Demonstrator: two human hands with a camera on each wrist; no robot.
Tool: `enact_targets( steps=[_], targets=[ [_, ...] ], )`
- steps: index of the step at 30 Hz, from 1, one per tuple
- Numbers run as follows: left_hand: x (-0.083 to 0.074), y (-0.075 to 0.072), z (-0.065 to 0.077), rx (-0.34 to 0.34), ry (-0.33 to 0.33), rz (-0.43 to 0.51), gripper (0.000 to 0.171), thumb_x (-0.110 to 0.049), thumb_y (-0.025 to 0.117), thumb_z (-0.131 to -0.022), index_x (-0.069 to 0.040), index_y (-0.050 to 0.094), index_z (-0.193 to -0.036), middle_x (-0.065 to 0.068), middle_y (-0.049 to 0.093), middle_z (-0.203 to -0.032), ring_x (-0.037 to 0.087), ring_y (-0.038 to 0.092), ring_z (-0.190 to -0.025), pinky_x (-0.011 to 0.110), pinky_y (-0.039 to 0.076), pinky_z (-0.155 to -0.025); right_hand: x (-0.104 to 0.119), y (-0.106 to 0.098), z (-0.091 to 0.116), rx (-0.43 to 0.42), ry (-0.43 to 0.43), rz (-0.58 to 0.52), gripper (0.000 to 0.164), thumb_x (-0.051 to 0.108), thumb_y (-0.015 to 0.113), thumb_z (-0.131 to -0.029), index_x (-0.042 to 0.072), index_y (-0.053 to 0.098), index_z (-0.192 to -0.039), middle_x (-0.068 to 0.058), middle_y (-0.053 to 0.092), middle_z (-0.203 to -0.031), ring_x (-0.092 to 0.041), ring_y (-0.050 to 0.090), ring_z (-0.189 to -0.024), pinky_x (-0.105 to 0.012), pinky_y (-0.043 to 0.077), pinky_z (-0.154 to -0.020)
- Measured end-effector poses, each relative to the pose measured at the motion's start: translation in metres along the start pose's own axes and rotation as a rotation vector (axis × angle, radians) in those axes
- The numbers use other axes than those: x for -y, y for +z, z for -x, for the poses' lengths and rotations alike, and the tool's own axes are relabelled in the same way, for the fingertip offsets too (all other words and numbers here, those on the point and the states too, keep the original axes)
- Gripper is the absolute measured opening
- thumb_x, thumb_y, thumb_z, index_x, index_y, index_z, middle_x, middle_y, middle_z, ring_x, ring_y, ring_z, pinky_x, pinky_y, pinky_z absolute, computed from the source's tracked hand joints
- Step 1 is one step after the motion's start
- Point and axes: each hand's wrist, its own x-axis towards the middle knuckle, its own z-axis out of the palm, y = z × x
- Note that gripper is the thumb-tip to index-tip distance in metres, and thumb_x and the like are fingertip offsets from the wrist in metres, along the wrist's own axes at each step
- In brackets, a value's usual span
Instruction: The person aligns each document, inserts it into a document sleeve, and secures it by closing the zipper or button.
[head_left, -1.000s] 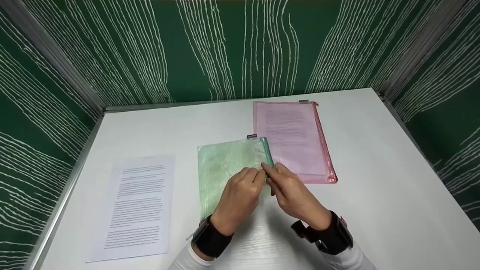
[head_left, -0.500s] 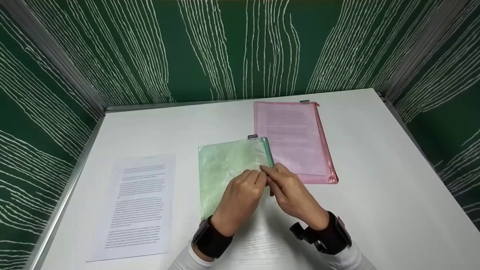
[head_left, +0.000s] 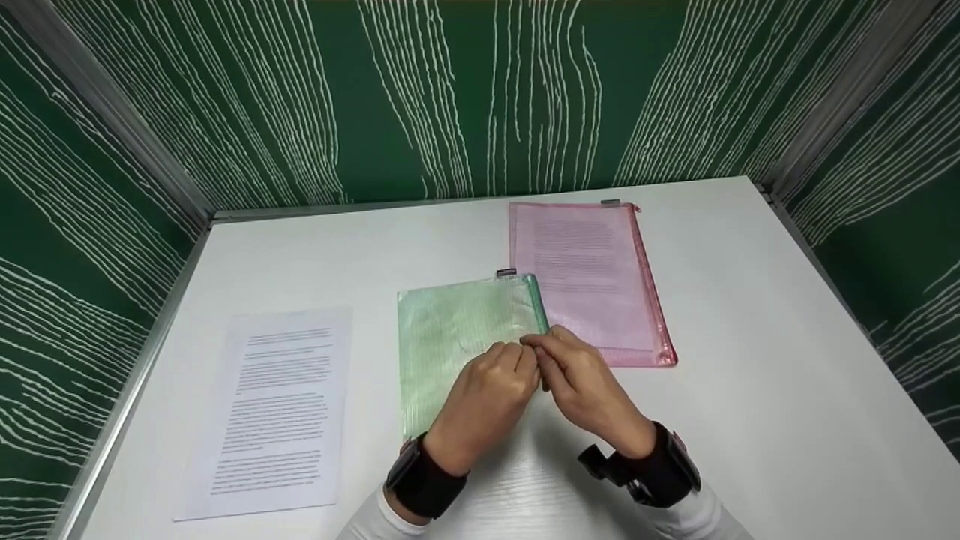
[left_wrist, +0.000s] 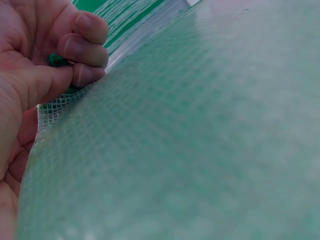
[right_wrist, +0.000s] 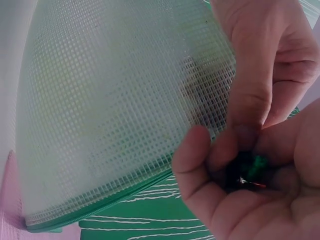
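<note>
A green mesh zipper pouch (head_left: 465, 322) is held in front of me, its zipper edge (head_left: 537, 300) on the right. My left hand (head_left: 487, 397) pinches the pouch near the lower end of that edge; in the left wrist view, thumb and fingers (left_wrist: 82, 47) close on its mesh border. Right beside it, my right hand (head_left: 589, 386) grips the same zipper edge with thumb and forefinger, the two hands touching. In the right wrist view a small dark green piece (right_wrist: 257, 162) shows among the curled fingers; what it is cannot be made out.
Behind and to the right lies a pink mesh zipper pouch (head_left: 589, 300) with a printed sheet inside, partly overlapped by the green one. Printed paper (head_left: 277, 412) lies on the left of the white table (head_left: 757, 390). Green walls (head_left: 390, 97) with white lines enclose the back and sides.
My left hand has shifted slightly to the right, closer against the right hand. Both hands keep their hold on the green pouch, which has hardly moved.
</note>
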Motion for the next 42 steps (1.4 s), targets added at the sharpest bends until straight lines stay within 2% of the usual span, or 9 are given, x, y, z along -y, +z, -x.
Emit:
enact_targets(
  steps=[4,11,15,26,35,42],
  targets=[
    [-0.001,0.001,0.001,-0.002,0.008,0.004,0.005,-0.004,0.068,-0.084,-0.002,0.066,-0.081,0.002,0.056,-0.068,0.01,0.052,-0.059,0.019,0.043,-0.053,0.001,0.001,0.0,-0.015,0.028,0.023,0.022,-0.009,0.051,-0.093,0.0,0.069,-0.102,0.006,0.052,-0.077,-0.003,0.05,-0.063,-0.021,0.044,-0.053],
    [-0.002,0.001,0.001,-0.008,0.012,0.033,0.007,-0.004,0.065,-0.084,-0.004,0.064,-0.077,0.001,0.053,-0.066,0.011,0.049,-0.057,0.02,0.04,-0.051,0.0,0.003,-0.001,-0.048,0.052,0.077,0.02,-0.006,0.052,-0.095,0.005,0.069,-0.092,-0.001,0.062,-0.085,-0.008,0.055,-0.072,-0.025,0.047,-0.062],
    [-0.003,0.0,0.0,-0.013,0.008,0.036,0.006,-0.005,0.065,-0.082,-0.004,0.063,-0.076,0.001,0.052,-0.066,0.011,0.047,-0.056,0.02,0.039,-0.051,0.0,0.004,-0.001,-0.055,0.058,0.082,0.021,-0.005,0.052,-0.096,0.007,0.068,-0.09,0.001,0.062,-0.084,-0.008,0.055,-0.072,-0.025,0.047,-0.062],
    [-0.005,0.001,0.0,-0.033,-0.022,0.021,0.005,-0.007,0.064,-0.08,-0.002,0.065,-0.079,0.004,0.056,-0.07,0.013,0.048,-0.059,0.021,0.041,-0.054,0.001,0.006,0.0,-0.056,0.058,0.051,0.02,-0.008,0.052,-0.095,0.004,0.068,-0.093,-0.001,0.062,-0.085,-0.008,0.054,-0.072,-0.024,0.047,-0.062],
    [-0.008,0.006,0.0,-0.052,-0.082,0.023,0.007,-0.007,0.07,-0.081,-0.003,0.065,-0.078,0.004,0.057,-0.07,0.014,0.053,-0.062,0.02,0.045,-0.056,0.007,0.006,0.001,-0.066,0.027,0.07,0.019,-0.01,0.054,-0.091,-0.001,0.07,-0.099,-0.007,0.067,-0.089,-0.012,0.062,-0.078,-0.027,0.052,-0.066],
    [-0.011,0.007,-0.002,-0.092,-0.112,0.013,0.009,-0.005,0.067,-0.084,-0.004,0.064,-0.076,0.005,0.057,-0.071,0.017,0.055,-0.063,0.022,0.045,-0.056,0.011,0.006,0.001,-0.072,0.071,0.049,0.019,-0.008,0.054,-0.092,-0.002,0.07,-0.1,-0.007,0.068,-0.09,-0.011,0.062,-0.078,-0.028,0.052,-0.068]
  ],
)
